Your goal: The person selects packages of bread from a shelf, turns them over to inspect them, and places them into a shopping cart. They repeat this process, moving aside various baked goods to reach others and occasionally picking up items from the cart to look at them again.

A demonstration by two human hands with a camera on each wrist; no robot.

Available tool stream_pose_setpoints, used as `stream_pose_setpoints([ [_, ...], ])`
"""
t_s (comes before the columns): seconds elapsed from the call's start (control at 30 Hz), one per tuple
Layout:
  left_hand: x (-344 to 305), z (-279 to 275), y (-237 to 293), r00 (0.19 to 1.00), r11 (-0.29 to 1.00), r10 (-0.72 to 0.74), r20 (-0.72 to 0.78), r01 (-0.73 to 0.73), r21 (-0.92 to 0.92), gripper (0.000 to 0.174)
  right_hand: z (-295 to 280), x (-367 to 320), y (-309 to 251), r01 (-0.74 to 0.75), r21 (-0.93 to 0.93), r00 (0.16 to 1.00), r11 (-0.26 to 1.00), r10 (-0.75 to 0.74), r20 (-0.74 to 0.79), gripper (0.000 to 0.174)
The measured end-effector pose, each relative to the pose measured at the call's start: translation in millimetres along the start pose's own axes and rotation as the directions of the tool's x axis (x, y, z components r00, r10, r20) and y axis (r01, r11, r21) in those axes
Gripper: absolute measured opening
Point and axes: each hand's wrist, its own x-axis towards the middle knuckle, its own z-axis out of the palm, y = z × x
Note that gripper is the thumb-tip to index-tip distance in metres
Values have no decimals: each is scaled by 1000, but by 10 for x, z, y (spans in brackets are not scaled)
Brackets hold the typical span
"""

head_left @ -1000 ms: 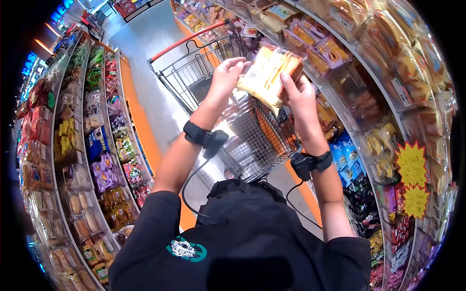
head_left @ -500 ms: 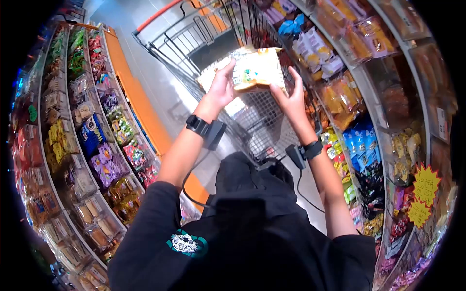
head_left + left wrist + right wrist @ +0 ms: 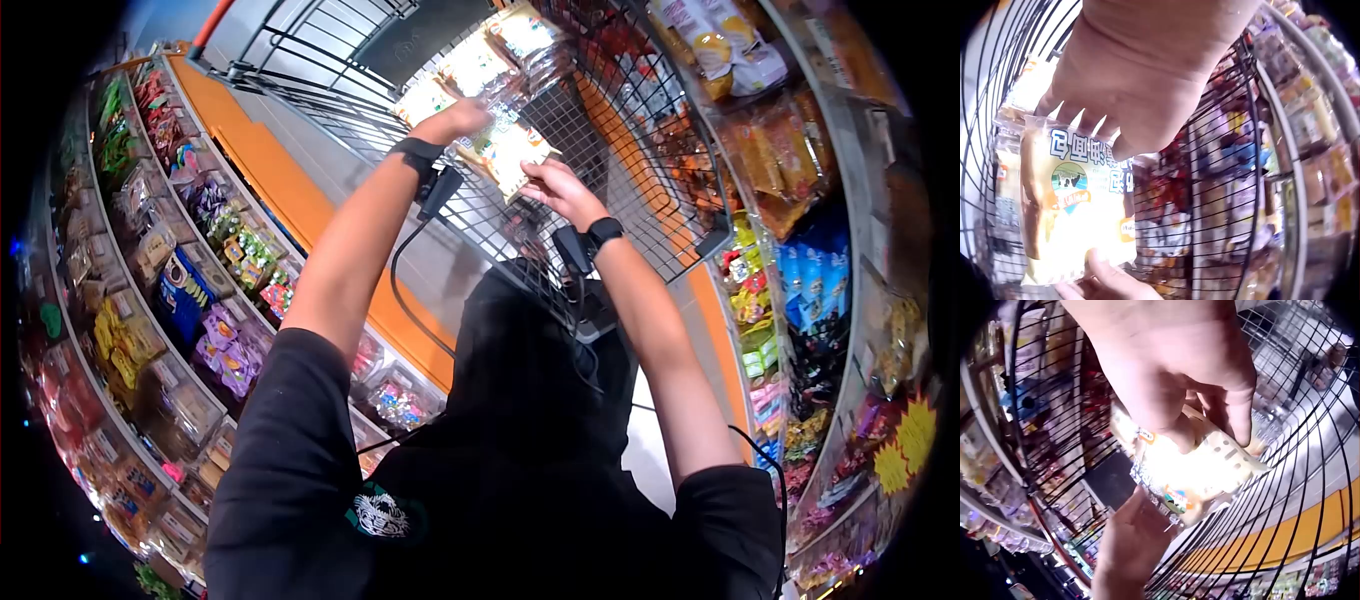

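Both hands hold a plastic-wrapped bread pack [image 3: 512,158] low over the shopping cart's wire basket. Blue-edged characters and a round picture of a cow show on its front in the left wrist view. My left hand [image 3: 452,122] grips one edge, its fingers partly hidden behind the wrapper [image 3: 1079,206]. At the opposite edge, my right hand [image 3: 562,190] pinches the pack, thumb on the printed face and fingers behind. Similar packs [image 3: 478,68] lie beyond the left hand in the cart [image 3: 640,200].
Shelves of bagged snacks [image 3: 235,345] line the left side, above an orange base strip [image 3: 262,180]. More packaged goods [image 3: 815,280] fill the shelves at right, close along the cart. The cart's handle end [image 3: 207,28] is at upper left. Cables run from both wrist cameras.
The bread pack has been turned over between the hands and lowered into the cart. The view has moved closer over the basket, and the other packs now show inside it.
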Motion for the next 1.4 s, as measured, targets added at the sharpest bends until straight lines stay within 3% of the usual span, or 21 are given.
stream_pose_setpoints([
  [0.23, 643, 477, -599, 990, 936, -132, -39, 138, 324, 61, -34, 818, 644, 56, 95, 995, 994, -47, -90, 22],
  [0.3, 611, 572, -715, 993, 914, -40, -113, 82, 397, 63, -7, 1003, 748, 67, -166, 975, 984, -100, -199, 24],
  [0.33, 582, 569, -629, 985, 896, -124, -117, 162, 413, 63, 24, 1088, 795, 65, -295, 960, 953, -141, -243, 26],
  [0.43, 596, 644, -568, 966, 885, -95, -242, 193, 423, 65, 17, 1115, 787, 11, -764, 906, 645, -329, -265, 38],
  [0.47, 464, 647, -464, 954, 890, 68, -292, 75, 450, 57, -15, 1057, 750, 78, -859, 884, 505, -433, -174, 48],
  [0.5, 640, 677, -758, 944, 884, 193, -269, -48, 464, 51, -3, 953, 653, 87, -790, 925, 607, -343, -162, 38],
  [0.53, 198, 583, -230, 949, 911, 114, -293, 18, 413, 47, -42, 705, 566, 605, -443, 761, 661, -645, 77, 31],
  [0.6, 195, 611, 20, 927, 906, 300, -225, -203, 371, 51, -204, 376, 279, 483, -653, 816, 583, -570, 95, 32],
  [0.67, 99, 643, 591, 749, 792, 602, -277, -517, 325, 53, -367, -196, -293, 206, -772, 911, 601, -406, -74, 32],
  [0.73, 11, 753, 1092, 855, 923, 371, -362, -295, 248, 33, -560, -550, -531, 371, -737, 749, 564, -652, -122, 27],
  [0.77, -60, 824, 1355, 747, 849, 528, -404, -479, 223, 27, -594, -966, -765, 460, -623, 676, 632, -705, -216, 16],
  [0.8, -174, 877, 1746, 714, 809, 580, -393, -563, 171, 26, -665, -1377, -1028, 500, -721, 519, 479, -833, -193, 17],
  [0.93, -775, 1068, 3272, 548, 614, 761, -347, -782, 111, 23, -1174, -2605, -1901, 668, -667, 252, 329, -944, -213, 14],
  [0.97, -907, 1119, 3569, 530, 584, 784, -323, -806, 95, 23, -1309, -2839, -2109, 689, -711, 37, 144, -986, -164, 12],
  [1.03, -1052, 1245, 3991, 456, 496, 839, -296, -865, 73, 24, -1458, -3445, -2507, 558, -816, -45, 153, -976, -214, 14],
  [1.07, -1116, 1301, 4185, 417, 451, 862, -289, -891, 59, 24, -1676, -3534, -2704, 517, -851, -226, -87, -973, -38, 16],
  [1.13, -1309, 1381, 4539, 571, 572, 790, -226, -818, -64, 27, -1873, -3756, -3104, 215, -953, -323, -214, -936, 138, 29],
  [1.2, -1404, 1449, 4771, 664, 645, 722, -195, -748, -159, 30, -1895, -3816, -3444, 81, -997, -167, 16, -985, -29, 33],
  [1.27, -1427, 1472, 4972, 703, 665, 678, -213, -711, -231, 33, -2149, -3594, -3728, -38, -999, -41, 2, -999, -1, 28],
  [1.37, -775, 1542, 5083, 419, 450, 828, -373, -893, -4, 38, -2283, -3448, -3966, -101, -995, 74, 0, -997, -8, 28],
  [1.4, -702, 1518, 5141, 427, 465, 828, -363, -885, 19, 41, -2245, -3456, -4031, -102, -995, 81, 1, -997, -9, 28],
])
